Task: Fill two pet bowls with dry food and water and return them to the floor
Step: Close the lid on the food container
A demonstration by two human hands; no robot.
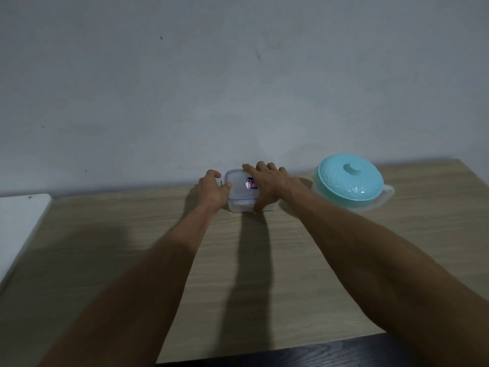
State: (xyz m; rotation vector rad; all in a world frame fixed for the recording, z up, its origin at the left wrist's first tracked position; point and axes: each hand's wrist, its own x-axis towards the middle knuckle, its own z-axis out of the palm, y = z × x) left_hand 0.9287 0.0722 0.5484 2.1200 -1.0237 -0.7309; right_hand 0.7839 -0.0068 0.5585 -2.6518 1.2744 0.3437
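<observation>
A small clear plastic food container with a blue-rimmed snap lid and a sticker stands at the back of the wooden table, close to the wall. My left hand grips its left side, thumb on the lid's edge. My right hand lies over its right side, fingers spread across the lid and thumb down the front. To the right stands a clear jug with a turquoise knobbed lid. No pet bowls are in view.
A white surface adjoins the table at the left. A grey wall rises right behind the container. The table's near edge meets a dark floor at the bottom.
</observation>
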